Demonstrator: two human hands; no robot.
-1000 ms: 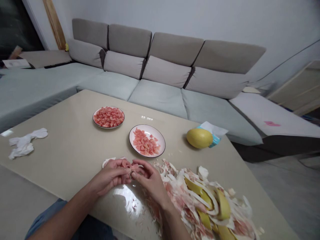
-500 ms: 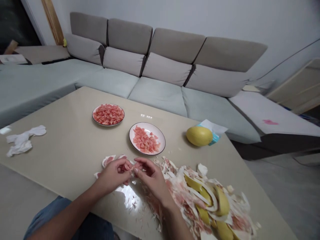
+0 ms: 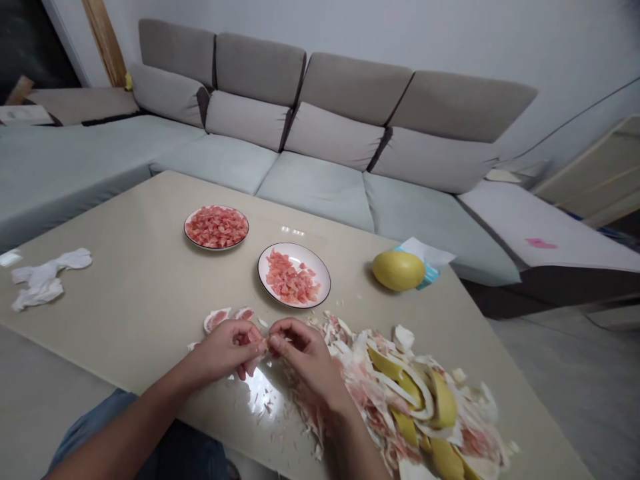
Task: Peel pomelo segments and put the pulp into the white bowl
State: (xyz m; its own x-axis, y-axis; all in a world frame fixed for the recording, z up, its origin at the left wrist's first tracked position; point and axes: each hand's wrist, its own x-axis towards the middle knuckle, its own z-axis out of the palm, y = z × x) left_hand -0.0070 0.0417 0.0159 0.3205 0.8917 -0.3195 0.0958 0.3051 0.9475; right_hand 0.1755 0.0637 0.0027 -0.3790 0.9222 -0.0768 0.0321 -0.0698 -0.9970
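My left hand [image 3: 236, 347] and my right hand [image 3: 299, 350] meet above the table, thumbs and fingertips pinched almost together. Between them is a small piece of pink pomelo segment [image 3: 265, 342], mostly covered by the fingers. Behind my left hand lie unpeeled pomelo segments [image 3: 217, 319] with white membrane. Just beyond my hands stands a white dark-rimmed plate [image 3: 320, 270], partly covered with pink pomelo flesh [image 3: 290, 277]. Farther left, a second plate [image 3: 218, 249] is heaped with pomelo flesh [image 3: 216, 227].
A pile of membranes and yellow pomelo peel [image 3: 443, 400] spreads right of my right arm. A whole yellow pomelo [image 3: 399, 271] sits by a tissue pack [image 3: 431, 275]. Crumpled white cloth or tissue [image 3: 47, 277] lies at left. A grey sofa [image 3: 320, 187] stands behind the table [image 3: 140, 267].
My left fingers have shifted slightly and curl differently around the pinched piece; the red flesh seen in that hand earlier is less visible. The plates and the peel pile stay put.
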